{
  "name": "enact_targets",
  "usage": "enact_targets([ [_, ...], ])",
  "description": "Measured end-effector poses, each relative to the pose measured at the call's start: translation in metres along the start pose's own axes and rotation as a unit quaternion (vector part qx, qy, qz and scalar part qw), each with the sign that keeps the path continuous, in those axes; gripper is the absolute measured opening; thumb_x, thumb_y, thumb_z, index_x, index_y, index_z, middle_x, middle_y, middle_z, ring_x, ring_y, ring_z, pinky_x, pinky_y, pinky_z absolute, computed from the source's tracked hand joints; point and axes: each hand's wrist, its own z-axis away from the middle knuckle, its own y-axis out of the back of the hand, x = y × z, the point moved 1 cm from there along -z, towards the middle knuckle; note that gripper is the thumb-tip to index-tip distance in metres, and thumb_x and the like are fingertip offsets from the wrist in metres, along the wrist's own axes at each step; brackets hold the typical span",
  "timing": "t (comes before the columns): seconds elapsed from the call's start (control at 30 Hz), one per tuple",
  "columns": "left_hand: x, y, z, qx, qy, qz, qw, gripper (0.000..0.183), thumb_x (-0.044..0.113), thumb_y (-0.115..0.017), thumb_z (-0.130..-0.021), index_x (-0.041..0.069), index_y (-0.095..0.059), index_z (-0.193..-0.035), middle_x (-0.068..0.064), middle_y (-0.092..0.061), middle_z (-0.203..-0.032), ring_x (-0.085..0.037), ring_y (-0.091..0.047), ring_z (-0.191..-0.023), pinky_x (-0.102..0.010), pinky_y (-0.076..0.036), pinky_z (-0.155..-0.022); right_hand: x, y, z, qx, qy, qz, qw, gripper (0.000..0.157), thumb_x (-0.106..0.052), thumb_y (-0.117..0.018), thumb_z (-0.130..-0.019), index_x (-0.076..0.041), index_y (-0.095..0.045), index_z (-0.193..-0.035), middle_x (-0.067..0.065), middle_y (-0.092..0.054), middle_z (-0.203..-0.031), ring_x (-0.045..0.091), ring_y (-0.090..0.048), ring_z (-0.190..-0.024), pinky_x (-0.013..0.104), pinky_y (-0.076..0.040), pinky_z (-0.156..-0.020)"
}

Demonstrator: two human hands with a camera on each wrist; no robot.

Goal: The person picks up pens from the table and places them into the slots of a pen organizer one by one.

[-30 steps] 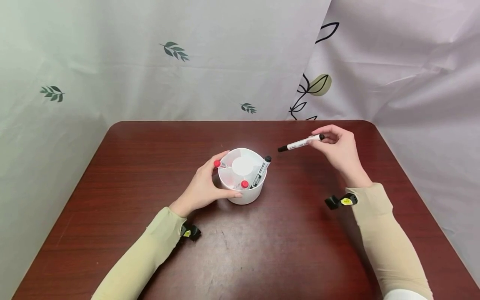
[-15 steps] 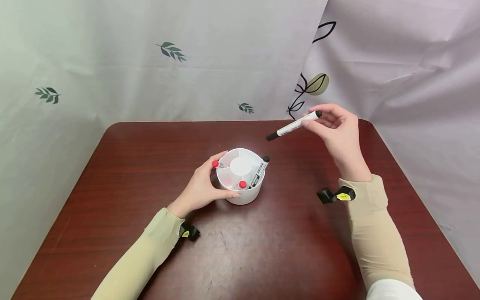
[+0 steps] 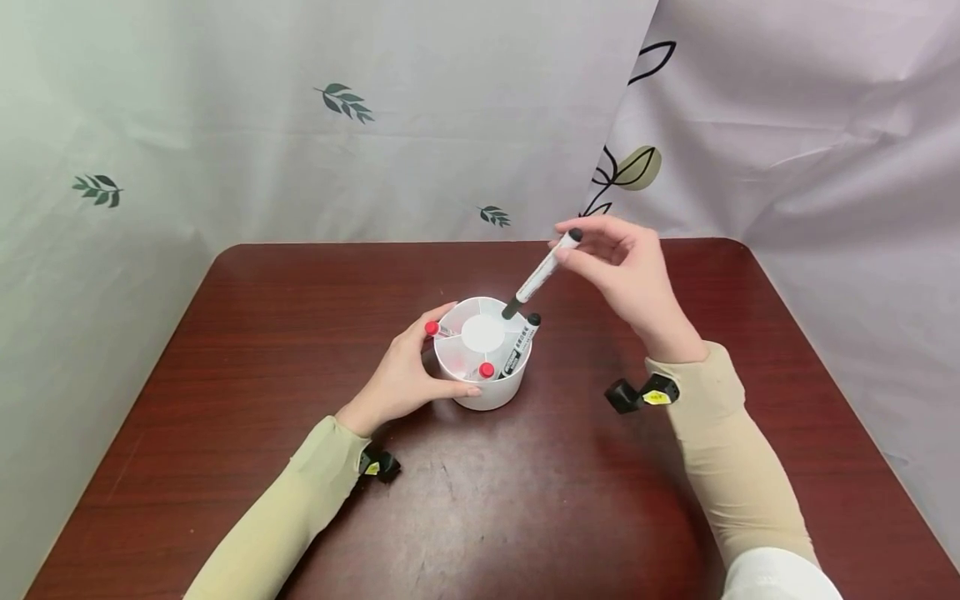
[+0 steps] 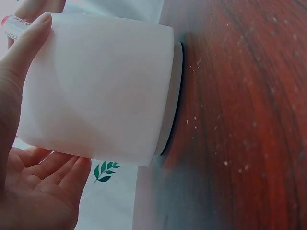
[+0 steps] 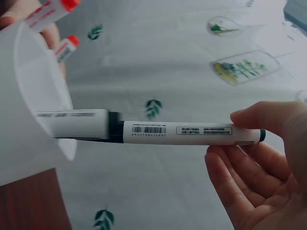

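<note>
A white round divided pen holder [image 3: 491, 393] stands on the table, and my left hand [image 3: 405, 367] grips its side with thumb in front and fingers behind. Two red-ended markers, one at the left [image 3: 432, 328] and one at the front [image 3: 487, 370], stand in its compartments. A black-ended marker [image 3: 521, 346] leans in the right compartment. My right hand [image 3: 618, 262] pinches another white marker [image 3: 542, 275] near its upper end, between thumb and fingers. Its black capped end points down over the holder's back right compartment. In the right wrist view this marker [image 5: 182, 133] overlaps the leaning one [image 5: 81, 123].
The dark red wooden table [image 3: 315, 292] reaches back to a pale curtain [image 3: 420, 125] with leaf prints. Black wrist cameras [image 3: 382, 465] hang beneath both sleeves, close over the tabletop.
My right hand has risen and moved left with the marker, tilting it more steeply down until its black end is over the holder. The left hand keeps its grip in place.
</note>
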Motion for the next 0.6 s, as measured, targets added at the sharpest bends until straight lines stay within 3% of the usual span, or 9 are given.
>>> enact_targets([
  [0.23,-0.002,0.000,-0.001,0.002,-0.010,-0.005,0.9999,0.111,0.036,-0.101,-0.061,0.019,-0.042,-0.154,0.007,-0.057,-0.136,-0.012,-0.058,-0.119,-0.039,-0.045,-0.103,0.019,-0.017,-0.003,-0.060,-0.023,0.040,0.997,0.025,-0.011,-0.079,-0.089,-0.010,-0.078,-0.114,0.010,-0.074,-0.101,0.028,-0.071,-0.085,0.033,-0.058,-0.080],
  [0.6,0.000,0.001,-0.001,0.000,-0.011,-0.001,0.9999,0.111,0.038,-0.100,-0.062,0.019,-0.042,-0.154,0.007,-0.056,-0.138,-0.013,-0.057,-0.120,-0.039,-0.045,-0.104,0.040,-0.033,-0.006,-0.144,-0.094,0.052,0.984,0.027,-0.019,-0.079,-0.090,-0.010,-0.076,-0.115,0.010,-0.074,-0.098,0.029,-0.072,-0.081,0.038,-0.060,-0.076],
])
